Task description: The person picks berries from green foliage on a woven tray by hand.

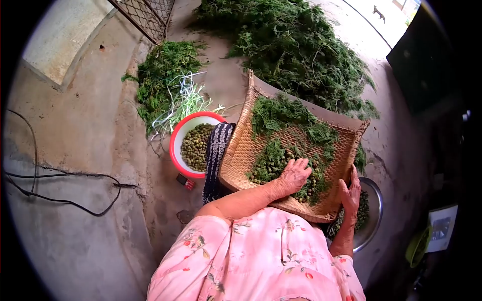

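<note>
A woven winnowing basket (pixel 301 139) rests tilted across my lap. Feathery green sprigs (pixel 281 113) line its far side, and small round greenish-brown cones or fruits (pixel 262 173) lie mixed with greenery nearer me. My left hand (pixel 294 175) lies palm down on this pile, fingers stretched out; anything under the palm is hidden. At the basket's right edge, my right hand (pixel 350 193) grips the rim with the thumb on the inner side.
Left of the basket stands a red-rimmed basin (pixel 174 145) of small round fruits, near pale plastic strips (pixel 187 103). A metal bowl (pixel 377 210) sits at right. Cut branches (pixel 301 50) cover the ground ahead. A black cable (pixel 75 175) lies far left.
</note>
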Motion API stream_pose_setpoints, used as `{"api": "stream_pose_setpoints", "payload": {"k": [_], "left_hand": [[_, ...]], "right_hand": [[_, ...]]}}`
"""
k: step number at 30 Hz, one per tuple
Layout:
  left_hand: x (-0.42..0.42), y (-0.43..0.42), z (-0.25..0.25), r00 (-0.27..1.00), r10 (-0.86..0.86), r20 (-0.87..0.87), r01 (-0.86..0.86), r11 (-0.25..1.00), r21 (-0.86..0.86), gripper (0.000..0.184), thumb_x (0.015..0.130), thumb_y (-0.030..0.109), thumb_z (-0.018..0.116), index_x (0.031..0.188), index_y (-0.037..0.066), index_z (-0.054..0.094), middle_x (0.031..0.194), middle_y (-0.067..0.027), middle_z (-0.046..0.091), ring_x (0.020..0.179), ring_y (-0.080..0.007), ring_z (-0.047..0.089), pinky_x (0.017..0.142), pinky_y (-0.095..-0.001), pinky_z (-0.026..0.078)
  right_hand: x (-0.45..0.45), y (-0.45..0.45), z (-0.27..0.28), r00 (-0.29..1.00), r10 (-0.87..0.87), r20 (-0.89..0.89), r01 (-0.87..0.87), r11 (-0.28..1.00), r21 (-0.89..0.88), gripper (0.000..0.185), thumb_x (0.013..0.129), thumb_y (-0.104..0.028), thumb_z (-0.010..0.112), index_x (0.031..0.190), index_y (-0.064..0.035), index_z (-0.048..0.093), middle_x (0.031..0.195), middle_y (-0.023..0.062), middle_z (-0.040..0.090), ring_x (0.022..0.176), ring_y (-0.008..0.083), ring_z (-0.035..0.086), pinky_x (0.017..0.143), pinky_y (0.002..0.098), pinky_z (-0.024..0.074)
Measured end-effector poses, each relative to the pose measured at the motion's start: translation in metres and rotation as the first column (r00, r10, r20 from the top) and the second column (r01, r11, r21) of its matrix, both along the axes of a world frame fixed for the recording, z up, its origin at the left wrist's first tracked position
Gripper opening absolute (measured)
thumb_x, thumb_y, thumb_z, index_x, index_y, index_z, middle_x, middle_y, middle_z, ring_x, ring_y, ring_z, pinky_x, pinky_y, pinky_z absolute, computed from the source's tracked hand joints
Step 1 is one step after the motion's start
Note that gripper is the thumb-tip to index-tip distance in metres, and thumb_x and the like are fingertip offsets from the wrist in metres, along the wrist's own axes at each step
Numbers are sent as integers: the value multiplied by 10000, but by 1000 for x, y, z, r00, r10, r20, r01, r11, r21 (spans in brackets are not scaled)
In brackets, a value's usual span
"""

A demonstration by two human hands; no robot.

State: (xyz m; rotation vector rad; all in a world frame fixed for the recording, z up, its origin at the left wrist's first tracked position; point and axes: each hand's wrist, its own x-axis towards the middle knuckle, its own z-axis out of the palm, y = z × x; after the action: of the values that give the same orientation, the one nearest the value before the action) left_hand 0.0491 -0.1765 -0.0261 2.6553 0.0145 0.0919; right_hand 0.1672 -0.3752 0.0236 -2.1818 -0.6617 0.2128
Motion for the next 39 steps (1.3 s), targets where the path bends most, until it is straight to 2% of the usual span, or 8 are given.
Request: {"api": "stream_pose_setpoints", "payload": {"k": [8, 12, 14, 24, 27, 30, 35, 39], "left_hand": [[-7, 62, 38, 976, 156, 150, -162, 986, 27, 311, 779, 187, 609, 1045, 37, 553, 1183, -207, 489, 1130, -310, 479, 942, -459, 363], [-28, 139, 38, 868, 364, 337, -481, 786, 389, 333, 740, 144, 624, 1042, 29, 546, 1176, -193, 484, 1081, -289, 496, 886, -431, 394], [-44, 159, 49, 875, 468, 123, -478, 798, 366, 422, 719, 106, 626, 1120, 23, 524, 1236, -210, 448, 1121, -329, 481, 886, -448, 402], [-63, 172, 37, 893, 381, 242, -402, 915, 43, 657, 662, -50, 520, 1302, 57, 413, 1214, -249, 445, 1022, -393, 505, 866, -424, 432], [-67, 163, 45, 896, 404, 186, -432, 888, 156, 635, 682, -30, 510, 1301, 86, 432, 1253, -256, 434, 1008, -421, 509, 860, -436, 443], [-70, 163, 45, 889, 409, 206, -448, 871, 201, 529, 724, 14, 510, 1247, 94, 487, 1239, -261, 463, 1017, -410, 536, 872, -424, 456], [-57, 164, 63, 841, 525, 128, -535, 773, 340, 265, 805, 159, 548, 1060, 86, 547, 858, -116, 614, 809, -330, 599, 722, -455, 459], [-46, 187, 31, 810, 453, 372, -567, 767, 300, 411, 790, 233, 596, 1180, 126, 519, 824, -110, 640, 796, -307, 615, 760, -433, 458]], "right_hand": [[-1, -3, 0, 995, 7, 100, 2, 995, -98, 598, 768, -89, 593, 1330, -42, 392, 1304, 182, 459, 1220, 289, 420, 1024, 342, 302], [-7, -4, 1, 998, 32, 59, -29, 998, -59, 603, 754, -74, 581, 1328, -50, 396, 1314, 166, 443, 1232, 291, 396, 1035, 349, 288], [-10, -1, 0, 998, 42, 52, -40, 999, -37, 611, 740, -73, 573, 1325, -56, 399, 1311, 168, 439, 1233, 314, 388, 1043, 369, 279], [-9, 5, -4, 989, -27, -147, 69, 955, 289, 531, 687, 66, 429, 1193, -43, 544, 1372, 160, 351, 1284, 239, 347, 1037, 295, 276], [-1, 4, -1, 944, 10, -329, 129, 908, 398, 474, 700, 71, 443, 1145, -32, 572, 1380, 141, 334, 1277, 231, 354, 1035, 294, 284], [-1, 4, -1, 967, 2, -254, 82, 945, 317, 459, 713, 65, 458, 1146, -41, 570, 1374, 153, 346, 1279, 246, 353, 1037, 302, 285], [-1, 26, 27, 922, 88, 376, -39, 990, -134, 368, 763, 27, 526, 1118, -54, 576, 1243, 186, 488, 1154, 352, 456, 941, 351, 394], [4, 62, 35, 854, 509, -108, -516, 801, -302, 348, 784, 20, 543, 1125, -44, 568, 1099, 150, 580, 954, 298, 585, 801, 347, 466]]}}
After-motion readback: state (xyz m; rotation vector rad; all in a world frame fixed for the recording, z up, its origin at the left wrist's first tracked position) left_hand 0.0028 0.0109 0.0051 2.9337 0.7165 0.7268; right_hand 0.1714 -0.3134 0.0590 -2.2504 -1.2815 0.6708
